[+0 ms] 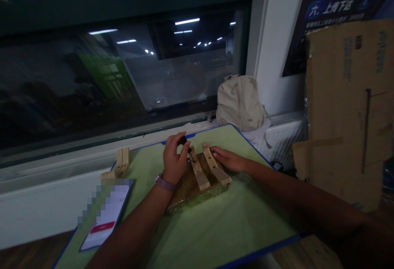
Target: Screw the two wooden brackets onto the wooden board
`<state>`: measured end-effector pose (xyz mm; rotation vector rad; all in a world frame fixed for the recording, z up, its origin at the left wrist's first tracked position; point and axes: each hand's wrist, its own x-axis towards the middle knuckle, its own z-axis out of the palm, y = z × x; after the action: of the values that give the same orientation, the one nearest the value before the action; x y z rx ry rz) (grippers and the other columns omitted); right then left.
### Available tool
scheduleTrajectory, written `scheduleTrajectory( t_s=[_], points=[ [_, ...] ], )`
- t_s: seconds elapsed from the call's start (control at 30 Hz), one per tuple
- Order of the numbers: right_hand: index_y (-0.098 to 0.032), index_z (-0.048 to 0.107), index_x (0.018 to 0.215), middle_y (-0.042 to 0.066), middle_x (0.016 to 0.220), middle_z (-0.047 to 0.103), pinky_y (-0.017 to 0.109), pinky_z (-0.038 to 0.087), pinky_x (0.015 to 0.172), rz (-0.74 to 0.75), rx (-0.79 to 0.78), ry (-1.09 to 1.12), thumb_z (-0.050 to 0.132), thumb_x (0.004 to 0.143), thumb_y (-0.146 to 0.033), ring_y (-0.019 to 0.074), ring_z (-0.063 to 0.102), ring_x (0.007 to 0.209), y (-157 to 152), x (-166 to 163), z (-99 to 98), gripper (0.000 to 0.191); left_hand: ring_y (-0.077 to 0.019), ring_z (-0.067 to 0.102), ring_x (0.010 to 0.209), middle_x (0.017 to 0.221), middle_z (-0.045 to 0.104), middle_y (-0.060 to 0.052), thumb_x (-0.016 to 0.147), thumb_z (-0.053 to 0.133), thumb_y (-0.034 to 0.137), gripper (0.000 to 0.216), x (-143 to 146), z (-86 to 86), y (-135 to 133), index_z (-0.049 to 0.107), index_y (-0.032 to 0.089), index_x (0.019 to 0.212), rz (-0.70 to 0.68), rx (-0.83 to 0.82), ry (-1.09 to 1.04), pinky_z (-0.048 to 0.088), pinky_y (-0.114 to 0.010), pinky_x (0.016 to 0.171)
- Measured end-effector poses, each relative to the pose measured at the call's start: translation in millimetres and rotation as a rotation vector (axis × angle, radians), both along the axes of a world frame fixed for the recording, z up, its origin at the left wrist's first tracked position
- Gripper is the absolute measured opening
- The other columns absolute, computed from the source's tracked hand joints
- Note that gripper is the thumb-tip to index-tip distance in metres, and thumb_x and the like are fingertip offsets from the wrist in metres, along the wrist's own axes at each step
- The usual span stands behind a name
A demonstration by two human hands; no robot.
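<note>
My left hand (pixel 175 158), with a pinkish watch on its wrist, is closed around a small black-handled screwdriver (pixel 184 140). Its thin dark shaft points down at a hole in the left bent wooden piece (pixel 199 175). To the right lies a second bent wooden piece (pixel 215 168) with dark holes. Both rest side by side on a brown, shiny block (pixel 183 193). The fingers of my right hand (pixel 229 160) are bent against the far right side of the second piece. Its fingertips are partly hidden, so I cannot tell how firmly it grips.
The green table (pixel 246 215) has a blue edge. On its left lie a tablet or clipboard with a white face (pixel 107 219) and more wooden pieces (pixel 122 160). A beige backpack (pixel 240 103) sits behind by the window. A large cardboard box (pixel 347 117) stands at right.
</note>
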<state>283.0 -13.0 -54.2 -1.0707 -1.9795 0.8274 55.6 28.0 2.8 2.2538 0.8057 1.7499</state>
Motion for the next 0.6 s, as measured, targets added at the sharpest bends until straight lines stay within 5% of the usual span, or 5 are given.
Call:
scheduleTrajectory(
  t_s=[0.23, 0.6],
  points=[
    [-0.019, 0.049, 0.132, 0.011, 0.131, 0.058, 0.047, 0.036, 0.111, 0.001, 0.016, 0.003, 0.033, 0.100, -0.052, 0.0250, 0.052, 0.124, 3.3, 1.5, -5.0, 0.049, -0.0160, 0.064, 0.097, 0.106, 0.063, -0.007, 0.098, 0.044, 0.030, 0.032, 2.6, -7.6, -0.8, 0.048, 0.022, 0.129, -0.111, -0.133, -0.094, 0.052, -0.032, 0.087],
    [-0.017, 0.048, 0.132, 0.013, 0.130, 0.058, 0.048, 0.034, 0.112, 0.019, 0.001, -0.012, 0.029, 0.099, -0.058, 0.0261, 0.050, 0.126, 0.8, 1.8, 0.4, 0.056, -0.0168, 0.058, 0.094, 0.103, 0.059, -0.006, 0.091, 0.058, 0.028, 0.021, 0.1, -1.7, 1.0, 0.059, 0.021, 0.111, 0.030, 0.013, -0.057, 0.050, -0.031, 0.082]
  ],
)
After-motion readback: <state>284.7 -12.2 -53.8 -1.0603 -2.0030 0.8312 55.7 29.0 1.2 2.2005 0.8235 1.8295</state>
